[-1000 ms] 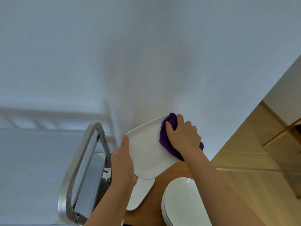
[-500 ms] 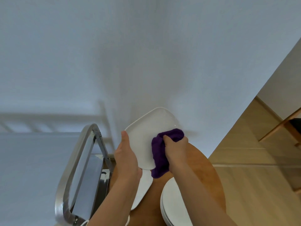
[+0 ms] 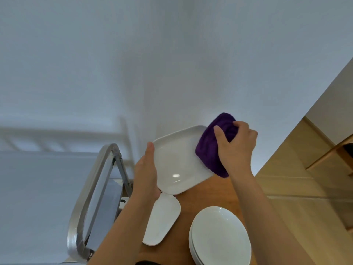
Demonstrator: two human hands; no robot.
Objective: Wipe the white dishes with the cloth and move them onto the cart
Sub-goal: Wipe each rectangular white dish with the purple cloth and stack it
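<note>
Pale wall is filling the background above a round wooden table (image 3: 215, 194). Left hand (image 3: 146, 175) is gripping the glossy rectangular dish (image 3: 177, 161), raised and tilted; right hand (image 3: 236, 148) is clutching the plush purple cloth (image 3: 210, 150) against its far edge. Oval dish (image 3: 162, 219) and stacked round plates (image 3: 219, 238) are lying on the table below; metal cart handle (image 3: 91, 194) is standing left.

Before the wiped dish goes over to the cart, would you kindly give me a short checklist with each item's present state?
1. Left hand grips the rectangular white dish by its edge: ok.
2. Right hand holds the purple cloth on the dish: ok.
3. Dish fully wiped: cannot tell.
4. Free spot on the cart: cannot tell, its shelf is mostly hidden.
5. Oval dish and plate stack lie flat on the wooden table: ok.
</note>
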